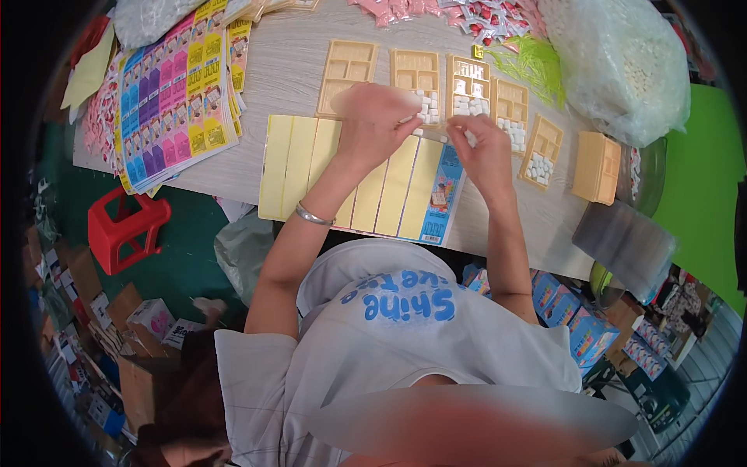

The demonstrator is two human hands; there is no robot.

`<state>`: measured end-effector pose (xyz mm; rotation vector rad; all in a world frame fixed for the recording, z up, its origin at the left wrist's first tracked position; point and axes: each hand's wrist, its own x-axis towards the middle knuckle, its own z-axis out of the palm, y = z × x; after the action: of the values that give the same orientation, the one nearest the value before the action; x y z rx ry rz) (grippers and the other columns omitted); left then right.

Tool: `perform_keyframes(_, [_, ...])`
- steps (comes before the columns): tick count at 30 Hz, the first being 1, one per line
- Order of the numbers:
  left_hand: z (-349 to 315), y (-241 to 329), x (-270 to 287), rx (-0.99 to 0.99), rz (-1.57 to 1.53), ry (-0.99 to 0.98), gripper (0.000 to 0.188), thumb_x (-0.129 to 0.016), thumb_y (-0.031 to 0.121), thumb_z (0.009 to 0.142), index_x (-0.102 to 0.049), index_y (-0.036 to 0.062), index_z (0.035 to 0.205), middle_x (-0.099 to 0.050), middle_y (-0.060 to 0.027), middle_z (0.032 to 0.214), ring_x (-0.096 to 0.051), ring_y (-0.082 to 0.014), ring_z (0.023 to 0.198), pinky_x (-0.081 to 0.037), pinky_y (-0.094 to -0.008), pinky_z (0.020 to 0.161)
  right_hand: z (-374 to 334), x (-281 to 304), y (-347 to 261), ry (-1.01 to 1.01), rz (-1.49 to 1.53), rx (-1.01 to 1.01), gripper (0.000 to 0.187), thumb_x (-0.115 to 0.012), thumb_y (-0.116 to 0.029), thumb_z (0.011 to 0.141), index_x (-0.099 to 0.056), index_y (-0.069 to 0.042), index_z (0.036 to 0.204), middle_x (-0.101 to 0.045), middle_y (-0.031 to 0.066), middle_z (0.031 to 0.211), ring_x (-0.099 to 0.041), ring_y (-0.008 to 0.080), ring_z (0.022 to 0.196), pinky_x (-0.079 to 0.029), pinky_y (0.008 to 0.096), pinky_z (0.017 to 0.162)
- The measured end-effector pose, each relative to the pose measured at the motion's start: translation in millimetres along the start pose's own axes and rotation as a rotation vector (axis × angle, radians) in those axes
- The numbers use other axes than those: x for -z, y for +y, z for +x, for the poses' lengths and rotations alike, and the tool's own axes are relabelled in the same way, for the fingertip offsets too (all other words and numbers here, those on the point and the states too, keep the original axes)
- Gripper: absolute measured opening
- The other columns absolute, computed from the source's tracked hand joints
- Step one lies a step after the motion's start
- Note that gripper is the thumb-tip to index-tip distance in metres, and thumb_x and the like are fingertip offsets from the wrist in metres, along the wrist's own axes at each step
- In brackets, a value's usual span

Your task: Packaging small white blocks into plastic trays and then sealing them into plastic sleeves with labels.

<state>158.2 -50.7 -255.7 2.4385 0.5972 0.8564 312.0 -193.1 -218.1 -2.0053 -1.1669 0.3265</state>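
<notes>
Five shallow tan compartment trays stand in a curved row; the leftmost tray shows bare compartments. White block-like pieces fill lower compartments of the others. My left hand, a silver bangle on its wrist, reaches over the lower part of the second tray. Its fingers are partly blurred, with thumb and fingertip drawn together beside white pieces. Below the third tray, my right hand is closed, fingertips bent together; what they hold is hidden. A loose white piece lies between my hands.
A printed card sheet with yellow panels lies under my forearms. Colourful printed sheets pile up at left. Pink packets, green plastic pieces and a large clear bag lie behind. Stacked tan trays stand right.
</notes>
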Motion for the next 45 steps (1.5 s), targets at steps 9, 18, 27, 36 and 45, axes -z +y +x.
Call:
perform_keyframes(9, [-7.9,7.5,-6.4,0.0,0.012,-0.021,0.014,-0.077,0.022,0.082,-0.079,0.0159,0.095,-0.068,0.0017,0.097,-0.059,-0.0193,0.105,-0.034,-0.0473,0.108,-16.1,-15.7,11.1,-0.122,-0.218,-0.034,0.014,-0.078,-0.01,0.084,-0.073,-0.002,0.095,-0.07,0.013,0.085,-0.069,0.0304,0.077,-0.055,0.0381,0.07])
perform_keyframes(18, [-15.5,9.1,-6.6,-0.089,0.366,-0.4,0.066,-0.058,0.037,0.097,-0.039,0.012,0.155,-0.036,-0.0045,0.163,-0.031,-0.0285,0.15,-0.018,-0.0564,0.122,-26.4,-29.3,-3.1,-0.048,0.018,0.047,0.012,-0.077,-0.011,0.086,-0.073,-0.003,0.094,-0.071,0.0143,0.087,-0.07,0.032,0.078,-0.056,0.0379,0.069])
perform_keyframes(27, [1.6,-14.9,20.1,-0.041,0.298,-0.295,0.056,-0.054,0.032,0.101,-0.044,0.0123,0.152,-0.041,-0.0039,0.16,-0.032,-0.0289,0.15,-0.019,-0.0598,0.121,-23.3,-54.5,-15.5,-0.039,-0.204,-0.069,0.019,-0.078,-0.018,0.085,-0.074,-0.004,0.096,-0.07,0.0154,0.087,-0.07,0.0336,0.074,-0.056,0.0414,0.066])
perform_keyframes(36, [13.8,-12.5,-8.9,-0.149,0.459,-0.406,0.062,-0.055,0.046,0.1,-0.044,0.0166,0.153,-0.039,0.0003,0.161,-0.029,-0.024,0.151,-0.018,-0.0573,0.123,-20.5,7.1,18.3,0.057,0.664,-0.248,0.018,-0.07,-0.02,0.095,-0.068,-0.004,0.09,-0.061,-0.001,0.076,-0.057,0.0121,0.063,-0.049,0.0286,0.056])
perform_keyframes(45, [26.7,-8.4,21.4,-0.014,0.304,-0.353,0.082,-0.067,0.048,0.091,-0.037,0.0088,0.156,-0.032,-0.0078,0.165,-0.024,-0.0305,0.154,-0.018,-0.0589,0.122,133.4,228.5,101.3,0.71,0.696,-0.213,0.026,-0.073,-0.021,0.093,-0.067,0.001,0.107,-0.063,0.0036,0.085,-0.054,0.0096,0.065,-0.044,0.0216,0.058])
